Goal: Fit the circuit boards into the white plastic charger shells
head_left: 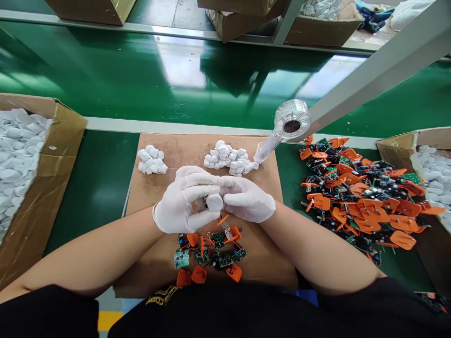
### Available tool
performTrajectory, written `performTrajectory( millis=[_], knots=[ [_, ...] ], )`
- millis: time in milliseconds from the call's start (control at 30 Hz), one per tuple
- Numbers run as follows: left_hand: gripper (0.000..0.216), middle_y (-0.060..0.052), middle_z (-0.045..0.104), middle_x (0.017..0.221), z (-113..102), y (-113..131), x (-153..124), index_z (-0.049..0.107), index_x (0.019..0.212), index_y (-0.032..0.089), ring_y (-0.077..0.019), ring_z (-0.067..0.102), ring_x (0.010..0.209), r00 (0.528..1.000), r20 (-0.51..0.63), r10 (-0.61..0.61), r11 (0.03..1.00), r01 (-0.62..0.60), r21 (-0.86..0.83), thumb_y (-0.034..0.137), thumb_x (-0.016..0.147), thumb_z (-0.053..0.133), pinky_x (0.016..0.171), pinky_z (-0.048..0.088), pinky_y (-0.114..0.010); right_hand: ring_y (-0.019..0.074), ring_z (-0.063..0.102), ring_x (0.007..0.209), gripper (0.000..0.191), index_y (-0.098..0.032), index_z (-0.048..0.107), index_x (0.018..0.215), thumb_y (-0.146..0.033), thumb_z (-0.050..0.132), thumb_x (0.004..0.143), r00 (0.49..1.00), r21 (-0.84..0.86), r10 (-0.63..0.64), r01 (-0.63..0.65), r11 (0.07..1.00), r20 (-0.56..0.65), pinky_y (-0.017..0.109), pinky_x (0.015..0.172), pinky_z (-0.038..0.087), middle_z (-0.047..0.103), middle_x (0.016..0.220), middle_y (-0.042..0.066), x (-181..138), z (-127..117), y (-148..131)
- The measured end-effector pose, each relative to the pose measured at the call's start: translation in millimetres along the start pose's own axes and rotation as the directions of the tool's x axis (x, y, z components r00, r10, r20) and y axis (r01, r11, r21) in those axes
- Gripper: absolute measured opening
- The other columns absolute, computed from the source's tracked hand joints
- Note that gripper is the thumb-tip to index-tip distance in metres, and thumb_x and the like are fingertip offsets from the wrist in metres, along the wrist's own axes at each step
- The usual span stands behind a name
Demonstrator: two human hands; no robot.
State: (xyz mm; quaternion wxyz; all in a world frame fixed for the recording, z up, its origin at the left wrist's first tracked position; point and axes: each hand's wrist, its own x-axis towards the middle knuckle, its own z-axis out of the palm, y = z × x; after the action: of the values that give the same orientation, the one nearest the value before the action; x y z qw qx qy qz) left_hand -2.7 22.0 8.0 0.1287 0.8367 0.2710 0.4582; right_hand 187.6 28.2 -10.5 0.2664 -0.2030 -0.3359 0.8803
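My left hand [188, 199], in a white glove, is closed around a small white plastic housing [214, 202] with a rounded end. My right hand [246, 199], gloved too, meets it from the other side, its fingers pinched at the housing and partly hidden. Just below my hands, several small circuit boards [218, 240] with wires and orange plastic pieces [199, 274] lie on the cardboard sheet [169, 150]. Beyond my hands sit two groups of white plastic shells, a smaller pile [152, 159] at left and a larger pile [229, 158] in the middle.
A clear plastic handheld fan [292, 119] leans against a slanted metal post [369, 65]. At right lies a big heap of circuit boards with orange parts [366, 197]. Cardboard boxes of white shells stand at left [66, 141] and right [398, 145]. More boxes [320, 32] line the back.
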Motion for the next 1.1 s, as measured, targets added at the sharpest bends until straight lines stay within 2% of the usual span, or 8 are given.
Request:
performTrajectory(
  millis=[100, 300, 400, 500, 633, 767, 933, 1100],
  knots=[
    [0.031, -0.002, 0.071, 0.095, 0.6, -0.6, 0.2, 0.055, 0.106, 0.027, -0.0174, 0.067, 0.086, 1.0, -0.011, 0.01, 1.0, -0.01, 0.007, 0.022, 0.078, 0.067, 0.085, 0.055, -0.037, 0.0189, 0.066, 0.093, 0.045, -0.013, 0.065, 0.108, -0.036, 0.082, 0.074, 0.999, -0.01, 0.009, -0.009, 1.0, 0.053, 0.035, 0.089, 0.052, 0.07, 0.097, 0.008, -0.5, 1.0, 0.0],
    [0.028, 0.004, 0.068, 0.087, 2.4, -3.7, -3.2, 0.054, 0.1, 0.031, -0.0153, 0.066, 0.081, 0.997, -0.017, 0.069, 0.994, -0.067, 0.091, 0.023, 0.078, 0.068, 0.081, 0.053, -0.035, 0.0152, 0.067, 0.089, 0.041, -0.014, 0.066, 0.108, -0.028, 0.083, 0.074, 0.995, 0.063, -0.009, 0.003, 0.998, 0.098, 0.029, 0.084, 0.052, 0.072, 0.094, 0.005, -3.8, -2.4, 5.0],
    [0.033, -0.001, 0.07, 0.096, 0.8, -2.9, -4.7, 0.056, 0.11, 0.03, -0.0173, 0.067, 0.088, 0.999, 0.036, 0.038, 0.999, -0.038, -0.005, 0.029, 0.08, 0.069, 0.084, 0.053, -0.037, 0.0146, 0.067, 0.087, 0.04, -0.014, 0.065, 0.106, -0.027, 0.083, 0.072, 0.993, 0.098, 0.009, -0.021, 0.995, 0.116, 0.028, 0.081, 0.053, 0.072, 0.094, 0.005, -3.7, -3.3, 4.7],
    [0.042, -0.006, 0.07, 0.102, -0.8, -1.6, -5.0, 0.055, 0.119, 0.027, -0.0207, 0.067, 0.094, 0.996, 0.09, 0.01, 0.996, -0.002, -0.089, 0.039, 0.081, 0.069, 0.085, 0.053, -0.04, 0.0148, 0.067, 0.084, 0.04, -0.013, 0.065, 0.099, -0.023, 0.087, 0.067, 0.993, 0.066, -0.02, 0.013, 0.998, 0.114, 0.027, 0.077, 0.053, 0.071, 0.09, 0.004, -0.8, -1.9, 2.9],
    [0.053, -0.007, 0.07, 0.102, -2.1, -1.8, -2.7, 0.056, 0.12, 0.025, -0.0218, 0.068, 0.093, 0.995, 0.088, 0.046, 0.998, -0.043, -0.034, 0.056, 0.08, 0.072, 0.083, 0.052, -0.04, 0.0141, 0.065, 0.077, 0.035, -0.013, 0.063, 0.088, -0.02, 0.088, 0.065, 0.994, 0.02, -0.041, 0.039, 0.999, 0.101, 0.027, 0.072, 0.053, 0.069, 0.08, 0.002, 2.5, -1.1, 3.8],
    [0.042, -0.002, 0.071, 0.093, -2.8, -4.1, 1.7, 0.058, 0.112, 0.027, -0.02, 0.065, 0.088, 0.989, 0.075, 0.128, 0.991, -0.13, 0.024, 0.051, 0.081, 0.073, 0.079, 0.052, -0.039, 0.0149, 0.066, 0.074, 0.039, -0.014, 0.059, 0.084, -0.018, 0.09, 0.061, 0.998, -0.01, -0.038, 0.038, 0.999, 0.045, 0.028, 0.069, 0.053, 0.07, 0.08, 0.002, 2.6, -4.0, 4.5],
    [0.044, 0.0, 0.071, 0.095, -2.3, -7.2, 2.3, 0.059, 0.108, 0.028, -0.0198, 0.065, 0.085, 0.983, 0.085, 0.164, 0.986, -0.165, 0.001, 0.052, 0.075, 0.077, 0.078, 0.051, -0.038, 0.0154, 0.065, 0.08, 0.029, -0.01, 0.069, 0.084, -0.022, 0.087, 0.066, 0.982, -0.091, 0.042, -0.025, 0.996, 0.187, 0.029, 0.078, 0.053, 0.071, 0.081, 0.005, 2.6, -5.7, -0.8],
    [0.044, 0.001, 0.072, 0.098, -1.1, -7.9, -0.8, 0.062, 0.108, 0.03, -0.0207, 0.065, 0.086, 0.986, 0.087, 0.145, 0.988, -0.149, 0.04, 0.055, 0.075, 0.077, 0.078, 0.051, -0.038, 0.0142, 0.065, 0.076, 0.029, -0.01, 0.071, 0.089, -0.024, 0.086, 0.068, 0.984, -0.072, 0.058, -0.047, 0.996, 0.17, 0.026, 0.072, 0.054, 0.071, 0.082, 0.004, 1.7, -6.4, -2.0]
  ],
)
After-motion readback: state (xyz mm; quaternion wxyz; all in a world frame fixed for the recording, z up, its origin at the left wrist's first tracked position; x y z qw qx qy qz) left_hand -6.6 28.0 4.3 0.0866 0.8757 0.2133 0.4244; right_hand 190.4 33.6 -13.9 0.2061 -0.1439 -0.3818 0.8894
